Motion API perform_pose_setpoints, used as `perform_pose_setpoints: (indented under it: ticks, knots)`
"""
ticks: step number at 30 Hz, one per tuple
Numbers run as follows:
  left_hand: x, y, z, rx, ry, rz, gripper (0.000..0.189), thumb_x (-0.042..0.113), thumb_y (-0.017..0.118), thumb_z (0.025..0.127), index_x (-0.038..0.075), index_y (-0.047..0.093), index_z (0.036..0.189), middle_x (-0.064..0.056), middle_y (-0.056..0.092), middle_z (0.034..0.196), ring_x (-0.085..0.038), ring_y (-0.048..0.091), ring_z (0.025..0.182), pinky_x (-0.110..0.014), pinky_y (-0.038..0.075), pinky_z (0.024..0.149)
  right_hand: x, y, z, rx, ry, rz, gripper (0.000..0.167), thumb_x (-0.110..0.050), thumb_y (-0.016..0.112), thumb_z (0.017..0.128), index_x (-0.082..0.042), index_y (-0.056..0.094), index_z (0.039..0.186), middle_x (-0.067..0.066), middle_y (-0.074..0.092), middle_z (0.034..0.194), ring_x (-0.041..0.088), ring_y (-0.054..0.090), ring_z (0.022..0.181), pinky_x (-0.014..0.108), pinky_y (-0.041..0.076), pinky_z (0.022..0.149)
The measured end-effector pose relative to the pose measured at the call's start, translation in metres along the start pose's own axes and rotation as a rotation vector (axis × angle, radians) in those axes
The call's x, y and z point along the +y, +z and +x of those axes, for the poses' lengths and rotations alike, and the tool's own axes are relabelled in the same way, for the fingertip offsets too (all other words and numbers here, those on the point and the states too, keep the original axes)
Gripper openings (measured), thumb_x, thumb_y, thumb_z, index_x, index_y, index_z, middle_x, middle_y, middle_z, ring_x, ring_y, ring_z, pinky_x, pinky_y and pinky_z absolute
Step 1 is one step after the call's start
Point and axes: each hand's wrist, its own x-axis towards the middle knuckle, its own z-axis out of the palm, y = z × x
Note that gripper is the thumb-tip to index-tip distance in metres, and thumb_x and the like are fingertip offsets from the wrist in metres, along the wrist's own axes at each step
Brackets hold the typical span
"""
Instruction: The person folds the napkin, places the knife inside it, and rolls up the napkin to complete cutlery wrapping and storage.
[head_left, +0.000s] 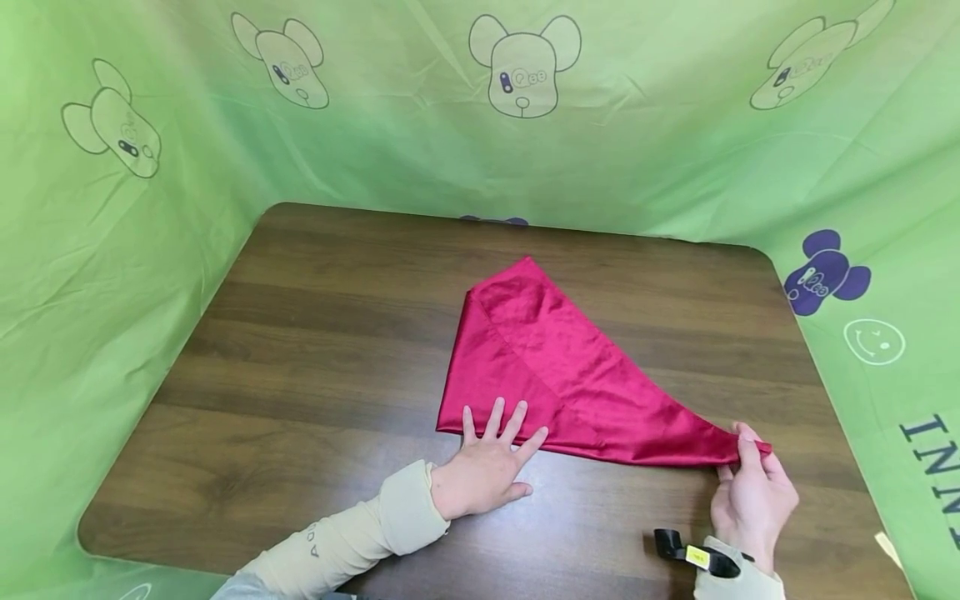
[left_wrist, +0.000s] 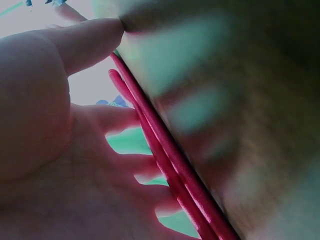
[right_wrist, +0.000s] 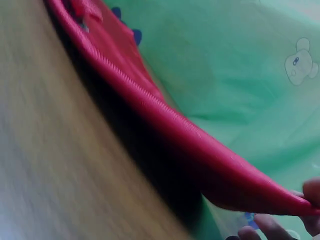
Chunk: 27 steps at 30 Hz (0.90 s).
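Note:
A shiny crimson satin cloth (head_left: 540, 367), folded in layers, lies on the wooden table with a peak at the back and a narrow tail toward the right. My left hand (head_left: 483, 467) is spread flat at its front edge, fingertips resting on the fabric. In the left wrist view, the folded edges of the cloth (left_wrist: 170, 165) run past the outstretched fingers. At the tail, my right hand (head_left: 753, 492) pinches the cloth's tip between thumb and fingers. The right wrist view shows that end of the cloth (right_wrist: 200, 145) lifted off the tabletop, sloping to the pinching fingers.
The brown wooden table (head_left: 300, 350) has rounded corners. Green fabric walls (head_left: 390, 150) with printed bear heads enclose its back and sides. A black wrist strap device (head_left: 686, 550) with a yellow label sits at my right cuff.

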Motion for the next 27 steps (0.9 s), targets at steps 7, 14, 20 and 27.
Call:
perform_pose_setpoints:
  ticks: [7, 14, 20, 27]
  knots:
    - [0.001, 0.0, 0.0, 0.003, -0.009, 0.01, 0.075, 0.052, 0.059, 0.091, 0.032, 0.023, 0.154, -0.009, 0.012, 0.163, -0.04, 0.011, 0.149, -0.074, 0.02, 0.105, 0.0, 0.004, 0.0, -0.065, 0.148, 0.278, 0.037, -0.012, 0.059, 0.095, -0.007, 0.054, 0.131, 0.012, 0.061, 0.121, 0.02, 0.05, 0.13, 0.031, 0.045, 0.102]
    - [0.0, 0.003, -0.001, 0.025, -0.005, -0.014, 0.077, 0.051, 0.06, 0.09, 0.03, 0.023, 0.154, -0.01, 0.013, 0.163, -0.041, 0.011, 0.149, -0.074, 0.019, 0.106, -0.001, 0.007, 0.002, -0.123, 0.207, 0.468, 0.038, -0.018, 0.046, 0.101, -0.017, 0.041, 0.139, 0.011, 0.043, 0.143, 0.021, 0.035, 0.142, 0.032, 0.026, 0.118]
    - [-0.001, 0.003, -0.005, 0.073, -0.03, 0.006, 0.08, 0.052, 0.063, 0.088, 0.028, 0.026, 0.153, -0.012, 0.014, 0.162, -0.04, 0.013, 0.149, -0.074, 0.019, 0.106, -0.003, 0.013, 0.0, -0.124, 0.22, 0.522, 0.035, -0.02, 0.043, 0.102, -0.017, 0.038, 0.136, 0.01, 0.039, 0.147, 0.022, 0.033, 0.143, 0.033, 0.028, 0.117]
    - [-0.001, 0.002, -0.01, 0.109, -0.074, 0.065, 0.079, 0.054, 0.064, 0.087, 0.028, 0.028, 0.152, -0.011, 0.018, 0.161, -0.04, 0.019, 0.147, -0.075, 0.024, 0.103, -0.006, 0.018, -0.003, -0.127, 0.246, 0.56, 0.039, -0.024, 0.043, 0.102, -0.014, 0.036, 0.139, 0.006, 0.038, 0.151, 0.021, 0.033, 0.144, 0.033, 0.029, 0.117]
